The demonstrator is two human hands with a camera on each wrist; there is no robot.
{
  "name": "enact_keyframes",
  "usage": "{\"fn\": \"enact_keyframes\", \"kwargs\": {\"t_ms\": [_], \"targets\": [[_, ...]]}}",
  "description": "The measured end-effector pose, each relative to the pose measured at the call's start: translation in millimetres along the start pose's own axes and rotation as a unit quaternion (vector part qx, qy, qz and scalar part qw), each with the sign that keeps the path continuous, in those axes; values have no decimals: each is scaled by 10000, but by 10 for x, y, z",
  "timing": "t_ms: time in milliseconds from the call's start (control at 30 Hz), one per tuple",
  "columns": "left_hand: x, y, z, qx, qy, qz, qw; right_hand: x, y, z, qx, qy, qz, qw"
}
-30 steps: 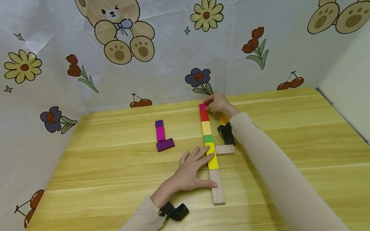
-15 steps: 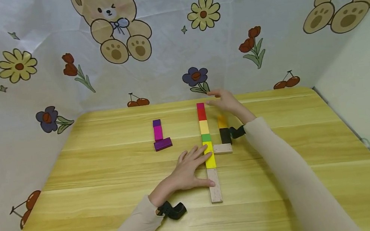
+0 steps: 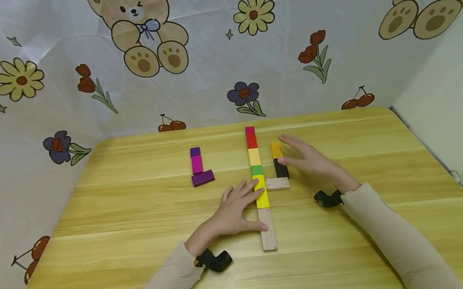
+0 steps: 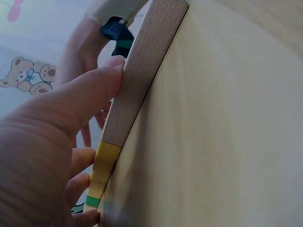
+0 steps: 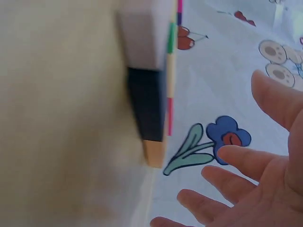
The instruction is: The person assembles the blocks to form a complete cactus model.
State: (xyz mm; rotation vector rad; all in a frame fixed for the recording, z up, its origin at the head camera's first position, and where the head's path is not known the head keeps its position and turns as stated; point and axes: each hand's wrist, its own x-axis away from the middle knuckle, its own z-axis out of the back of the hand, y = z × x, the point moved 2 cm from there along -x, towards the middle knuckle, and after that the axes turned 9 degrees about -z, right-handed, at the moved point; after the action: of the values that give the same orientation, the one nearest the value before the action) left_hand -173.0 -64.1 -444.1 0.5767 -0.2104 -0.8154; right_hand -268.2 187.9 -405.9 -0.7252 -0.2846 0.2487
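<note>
A straight row of coloured blocks runs away from me in the head view: a plain wooden block (image 3: 269, 240), a yellow block (image 3: 263, 200), a green block (image 3: 257, 170), a cream block (image 3: 254, 156), a red block (image 3: 251, 141) and a magenta block (image 3: 249, 129). My left hand (image 3: 231, 214) rests on the row with fingers spread, fingertips on the yellow block and thumb on the wooden one. My right hand (image 3: 314, 160) hovers with loose, straight fingers beside an orange block (image 3: 276, 149) and a black block (image 3: 281, 169), holding nothing.
A short wooden block (image 3: 277, 184) lies crosswise between the yellow and black blocks. Left of the row, a purple block (image 3: 203, 178), a pink block (image 3: 197, 164) and a dark violet block (image 3: 195, 151) form an L shape. A patterned cloth (image 3: 204, 48) hangs behind the table.
My right hand has left the magenta block at the row's far end and come back toward me and to the right, beside the orange and black blocks. The left hand stays in place.
</note>
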Motion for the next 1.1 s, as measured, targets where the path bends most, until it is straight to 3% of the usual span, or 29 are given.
{"fn": "enact_keyframes", "kwargs": {"t_ms": [300,733,1100], "targets": [[2,-7,6,42,41,-60,10000,206,154,-158,293,-316,127,9990],[5,-52,-8,69,-14,100,9999,197,210,-341,1182,28,323,9925],[7,-24,39,-15,128,-129,9998,211,185,-348,1285,165,315,9911]]}}
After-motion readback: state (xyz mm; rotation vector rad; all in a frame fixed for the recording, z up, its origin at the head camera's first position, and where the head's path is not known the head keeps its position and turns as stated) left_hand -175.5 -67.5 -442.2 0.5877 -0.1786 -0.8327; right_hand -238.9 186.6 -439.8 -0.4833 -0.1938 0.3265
